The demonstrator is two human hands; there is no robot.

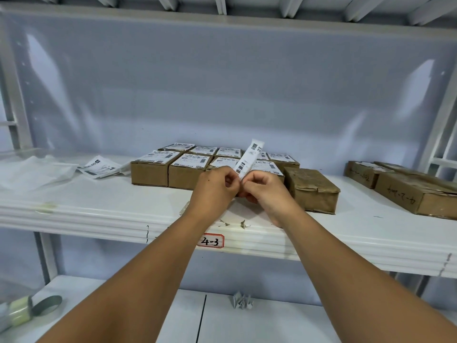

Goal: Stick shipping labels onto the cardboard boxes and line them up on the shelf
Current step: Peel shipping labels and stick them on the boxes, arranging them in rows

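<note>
The left hand [217,186] and right hand [262,189] meet knuckle to knuckle above the front part of the shelf [99,206], fingers curled, and both pinch the lower end of one shipping label [249,158]. The label stands up from the fingertips as a narrow strip that leans to the right, with its barcode near the hands and a square code near its top. Whether its backing is already off cannot be told. Just behind the hands sits a block of labelled boxes [149,172], packed side by side in two rows, each with a white label on its top face. The hands hide part of the front row. Just to the right of the block lies a bare box [312,190] of creased cardboard with no label on top. Well apart from it, at the right end of the shelf, two more boxes [415,193] lie at an angle, with handwriting on their sides. To the left of the block lies a small heap of loose labels [101,167], and beyond it some white backing sheets [32,173]. Small paper scraps [243,225] lie near the shelf's front edge below the hands, and a red-bordered tag [211,241] reading "4-3" is stuck on that edge. On the lower shelf are a tape roll [19,313] at the far left and a crumpled scrap [243,301] near the middle.
</note>
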